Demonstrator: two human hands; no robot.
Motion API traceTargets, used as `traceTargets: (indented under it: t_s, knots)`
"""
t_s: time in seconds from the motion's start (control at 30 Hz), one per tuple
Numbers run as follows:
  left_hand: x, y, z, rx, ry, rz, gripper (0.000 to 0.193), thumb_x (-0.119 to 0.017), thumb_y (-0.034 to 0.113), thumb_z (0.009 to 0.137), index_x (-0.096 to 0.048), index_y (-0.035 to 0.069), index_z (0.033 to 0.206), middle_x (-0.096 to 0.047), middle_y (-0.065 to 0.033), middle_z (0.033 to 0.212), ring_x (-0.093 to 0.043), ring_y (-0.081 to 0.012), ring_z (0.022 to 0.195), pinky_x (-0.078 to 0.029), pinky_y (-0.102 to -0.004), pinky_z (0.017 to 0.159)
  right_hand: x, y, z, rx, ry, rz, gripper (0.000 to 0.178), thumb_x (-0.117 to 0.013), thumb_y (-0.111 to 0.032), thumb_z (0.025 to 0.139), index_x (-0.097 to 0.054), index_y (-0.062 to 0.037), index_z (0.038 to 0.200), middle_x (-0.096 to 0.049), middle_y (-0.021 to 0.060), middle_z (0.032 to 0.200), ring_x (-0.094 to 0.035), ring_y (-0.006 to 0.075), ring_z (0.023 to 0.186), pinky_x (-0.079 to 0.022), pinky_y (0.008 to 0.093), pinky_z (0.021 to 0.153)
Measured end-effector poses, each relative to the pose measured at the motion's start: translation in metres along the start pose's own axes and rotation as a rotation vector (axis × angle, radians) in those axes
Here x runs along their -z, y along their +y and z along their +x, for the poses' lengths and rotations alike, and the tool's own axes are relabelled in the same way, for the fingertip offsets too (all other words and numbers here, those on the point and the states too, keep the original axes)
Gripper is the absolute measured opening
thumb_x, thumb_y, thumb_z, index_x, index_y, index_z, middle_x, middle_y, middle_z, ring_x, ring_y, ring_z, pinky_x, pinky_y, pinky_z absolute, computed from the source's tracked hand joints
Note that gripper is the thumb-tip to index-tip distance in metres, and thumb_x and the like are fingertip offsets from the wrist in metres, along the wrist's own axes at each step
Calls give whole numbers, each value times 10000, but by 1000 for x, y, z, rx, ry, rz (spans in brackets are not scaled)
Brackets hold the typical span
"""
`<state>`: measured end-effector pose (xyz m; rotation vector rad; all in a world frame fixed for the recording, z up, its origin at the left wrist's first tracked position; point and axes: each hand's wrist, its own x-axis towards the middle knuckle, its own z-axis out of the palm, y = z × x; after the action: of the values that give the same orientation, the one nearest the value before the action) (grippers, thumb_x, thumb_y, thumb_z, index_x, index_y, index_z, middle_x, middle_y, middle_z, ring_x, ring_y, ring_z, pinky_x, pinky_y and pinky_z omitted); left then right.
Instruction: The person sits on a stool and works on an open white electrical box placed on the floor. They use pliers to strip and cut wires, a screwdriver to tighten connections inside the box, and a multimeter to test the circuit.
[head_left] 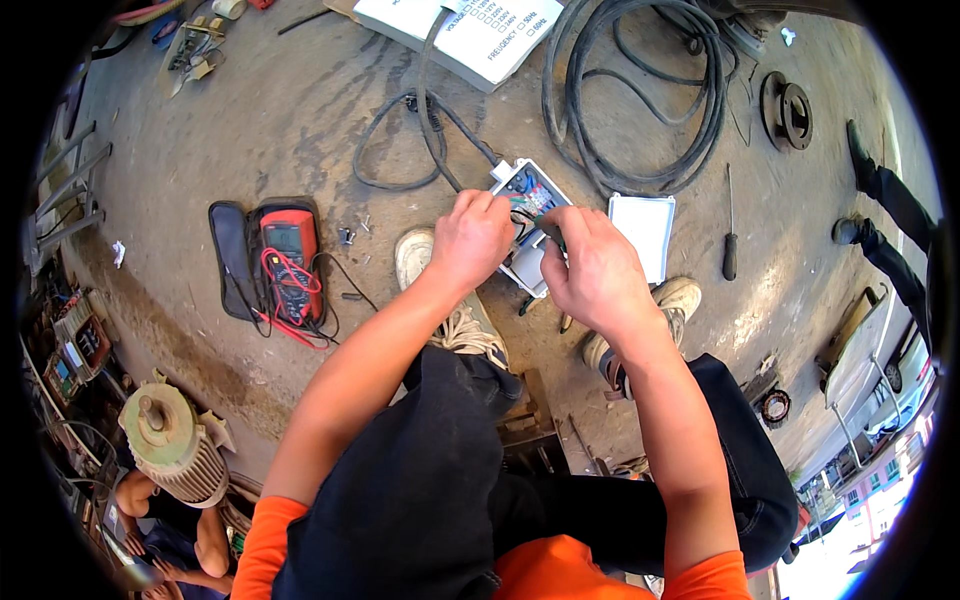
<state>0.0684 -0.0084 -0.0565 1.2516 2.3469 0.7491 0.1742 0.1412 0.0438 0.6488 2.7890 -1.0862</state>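
Observation:
A white open electrical junction box [528, 277] sits on the floor between my feet, with blue parts, terminals and thin wires inside. My left hand [475, 237] is closed at the box's left edge, its fingertips by the black and green wires. What it pinches is hidden. Over the right side of the box, my right hand [602, 262] is closed on a small dark tool [549, 229]. The tool's kind does not show clearly. Beside the box lies its white lid [645, 235]. A grey cable [466, 135] enters the box at its far left corner.
A red multimeter [290, 250] in a black case lies to the left. Coiled black cable [575, 110], a white carton [470, 50] and a ring-shaped metal part [795, 115] lie farther off. A screwdriver [730, 255] is at right. Two people are nearby; a motor [170, 445] stands lower left.

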Motion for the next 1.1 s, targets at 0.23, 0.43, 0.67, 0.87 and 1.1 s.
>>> traceTargets:
  t_s: [0.23, 0.43, 0.67, 0.87, 1.1]
  knots:
    - [0, 3, 4, -9, -64, 112, 96, -676, 94, 795, -604, 68, 853, -642, -86, 880, -647, -311, 937, -606, -428, 630, 7, -5, 13, -247, -240, -148, 162, -708, -140, 864, -607, -28, 923, -656, 176, 830, -652, 352, 858, -527, 442, 777]
    - [-3, 0, 1, -28, -47, 106, 88, -673, 94, 804, -614, 66, 863, -646, -81, 889, -650, -301, 952, -611, -422, 630, 7, -9, 21, 181, -135, -283, 207, -687, -159, 879, -579, -20, 989, -642, 165, 912, -650, 348, 810, -540, 439, 813]
    - [-5, 0, 2, -21, -49, 106, 121, -694, 85, 774, -634, 65, 877, -637, -69, 891, -638, -283, 956, -601, -403, 640, 7, -1, 22, 44, -163, -186, 337, -680, -160, 879, -594, -26, 1176, -647, 155, 857, -659, 366, 748, -539, 455, 655]
    - [-7, -1, -1, -19, -35, 127, 101, -693, 81, 770, -628, 64, 845, -636, -69, 878, -641, -280, 946, -599, -400, 623, 21, -11, 28, -297, -392, -119, 313, -651, -46, 843, -602, -14, 1150, -570, 154, 894, -600, 355, 884, -506, 455, 816]
    - [-8, -1, 0, -44, -10, 124, 98, -695, 77, 770, -606, 65, 811, -624, -70, 861, -643, -283, 947, -598, -405, 620, 5, 5, 14, 73, -5, -48, 206, -663, -105, 866, -626, -44, 1059, -598, 129, 831, -614, 352, 832, -500, 452, 786]
